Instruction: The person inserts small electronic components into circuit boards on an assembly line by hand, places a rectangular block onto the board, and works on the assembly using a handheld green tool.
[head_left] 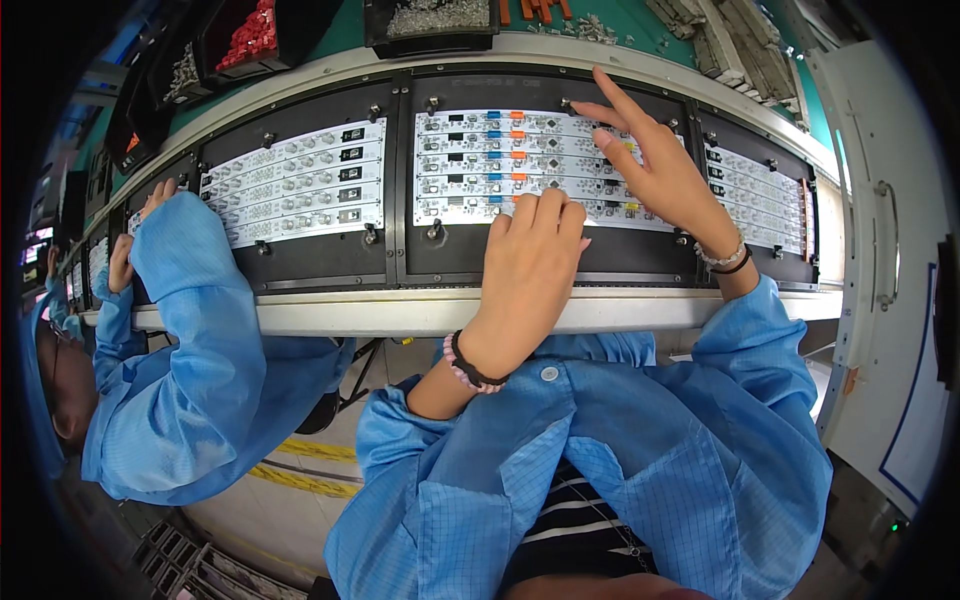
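A black carrier frame (pixel 520 88) in front of me holds several long white circuit boards (pixel 455 185), stacked in rows, with blue and orange components in columns. My left hand (pixel 530 270) is over the lower boards, fingers bent down and pressed together at the board surface. Whatever is under those fingertips is hidden. My right hand (pixel 655 165) is over the right half of the boards, index finger stretched out and thumb apart. Its middle fingertip is at a small black clamp knob (pixel 568 106) on the frame's upper edge.
More board-filled frames lie left (pixel 365 255) and right (pixel 770 250) along a pale rail (pixel 420 310). Beyond are a red-parts bin (pixel 250 45), a clear-parts bin (pixel 435 42) and metal blocks (pixel 715 50). A co-worker's sleeve (pixel 195 255) is at left, a white cabinet (pixel 870 300) at right.
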